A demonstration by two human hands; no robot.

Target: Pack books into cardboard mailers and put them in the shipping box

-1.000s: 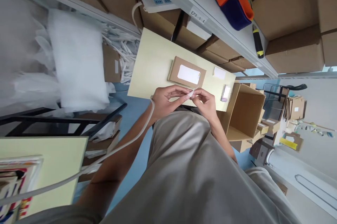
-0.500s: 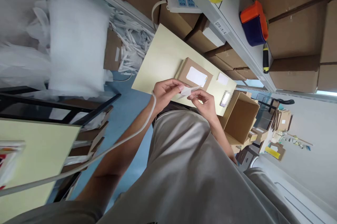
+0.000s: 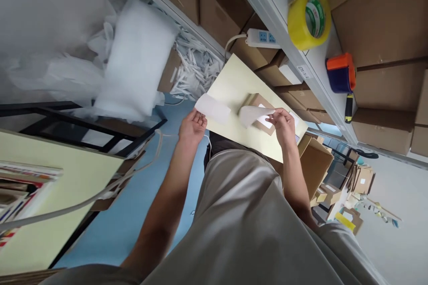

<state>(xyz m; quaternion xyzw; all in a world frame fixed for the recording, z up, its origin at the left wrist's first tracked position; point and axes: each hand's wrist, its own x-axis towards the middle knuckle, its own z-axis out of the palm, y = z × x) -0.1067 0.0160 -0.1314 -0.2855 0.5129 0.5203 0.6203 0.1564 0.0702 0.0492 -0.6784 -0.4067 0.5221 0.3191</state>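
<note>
My left hand (image 3: 193, 127) pinches the edge of a white paper sheet (image 3: 213, 109), which stretches out to the right over the pale yellow tabletop (image 3: 236, 75). In my right hand (image 3: 282, 125) a second white paper sheet (image 3: 254, 114) is pinched by its right end, and its free end curls to the left. Whether either sheet is a label or its backing I cannot tell. Behind the right-hand sheet lies a small brown cardboard box (image 3: 260, 99), partly covered by it, with a white label on top. The two hands are well apart.
Above the table runs a metal shelf with a yellow tape roll (image 3: 309, 17), an orange and blue tool (image 3: 341, 73) and a cutter (image 3: 348, 108). A power strip (image 3: 263, 38) sits behind. An open carton (image 3: 316, 164) stands right; a grey cable (image 3: 83, 203) crosses at left.
My hands were close together at one small white piece; now they are spread wide, each with its own white sheet. The view has shifted, and the cable no longer lies over my left wrist.
</note>
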